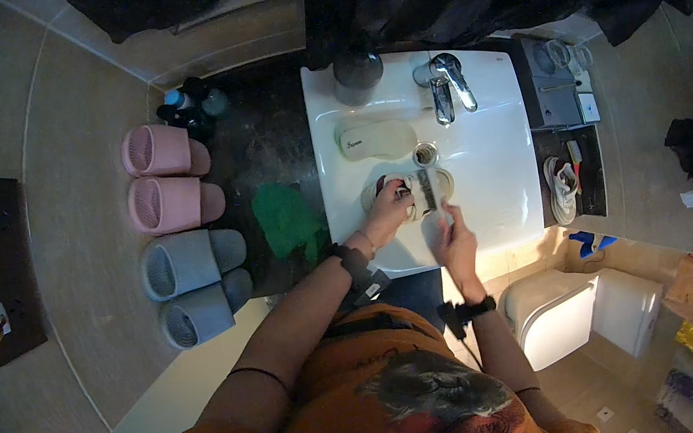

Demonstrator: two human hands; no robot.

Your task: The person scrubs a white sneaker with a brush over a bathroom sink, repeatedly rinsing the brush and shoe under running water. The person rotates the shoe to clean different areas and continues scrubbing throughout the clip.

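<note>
In the white washbasin [495,190], my left hand [387,209] holds a pale shoe [416,187] with dark red parts around its opening. My right hand [456,239] grips a scrubbing brush [431,191], its dark bristles against the shoe's front part. Part of the shoe is hidden by my left hand and the brush. Behind the shoe lies a pale insole [378,140] bearing writing. The metal drain [425,154] is just beyond the shoe, and a chrome tap [445,84] stands at the basin's back.
A dark bottle [358,79] stands at the basin's back left. On the dark counter are a green cloth [287,220], pink slippers [167,203] and grey slippers [188,265]. To the right rest another shoe [562,189] and a small brush [575,162]. A toilet [559,318] sits lower right.
</note>
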